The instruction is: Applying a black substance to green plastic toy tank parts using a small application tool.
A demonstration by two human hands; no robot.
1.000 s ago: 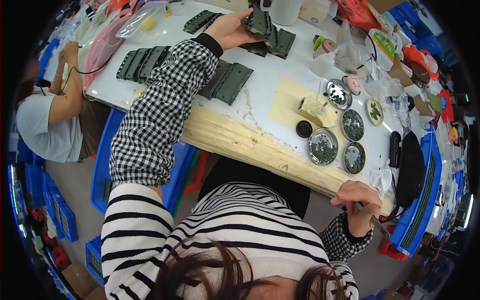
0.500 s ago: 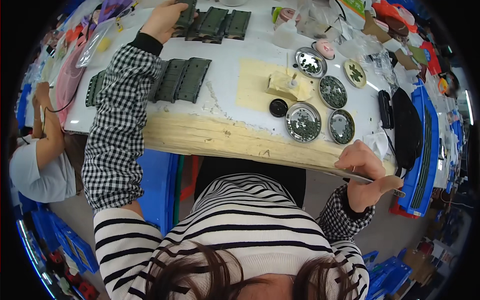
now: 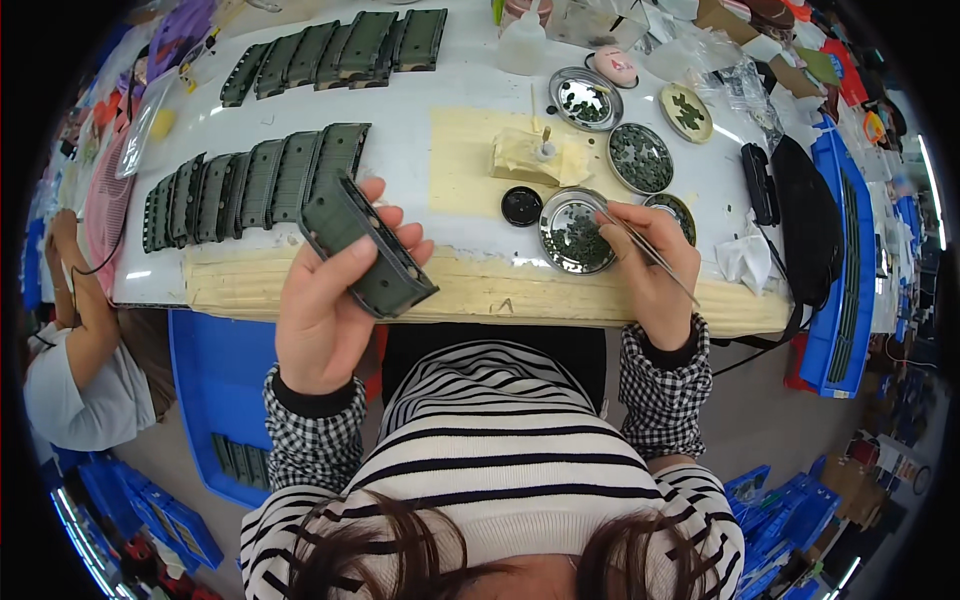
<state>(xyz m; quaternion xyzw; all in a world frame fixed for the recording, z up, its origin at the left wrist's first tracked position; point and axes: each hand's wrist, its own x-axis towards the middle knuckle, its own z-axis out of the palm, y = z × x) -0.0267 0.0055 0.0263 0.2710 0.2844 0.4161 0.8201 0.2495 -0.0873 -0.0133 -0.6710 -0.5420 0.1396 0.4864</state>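
My left hand [image 3: 318,310] is closed around a dark green, slightly curved plastic shell [image 3: 350,215], held tilted above the near table edge. Its thumb lies across the shell, and the other fingers come round from behind. Between the fingers of my right hand [image 3: 660,285] is a pair of metal tweezers [image 3: 652,256]. Their tips reach the right side of a round metal dish [image 3: 545,248] of small dark green pieces [image 3: 578,238]. Two rows of similar shells stand at the left: a nearer row [image 3: 262,182] and a farther row [image 3: 310,55].
More metal dishes [image 3: 612,172] and a cream dish [image 3: 706,122] hold small green pieces. Nearby are a tape-wrapped block [image 3: 545,162], a black round lid [image 3: 521,206] and a squeeze bottle [image 3: 522,45]. A black case [image 3: 760,183] lies at the right. Another person [image 3: 90,370] sits at the left.
My left hand has come back from the far row with a green shell. My right hand has moved from beyond the table's right front edge to the dish, with the tweezers turned toward the pieces.
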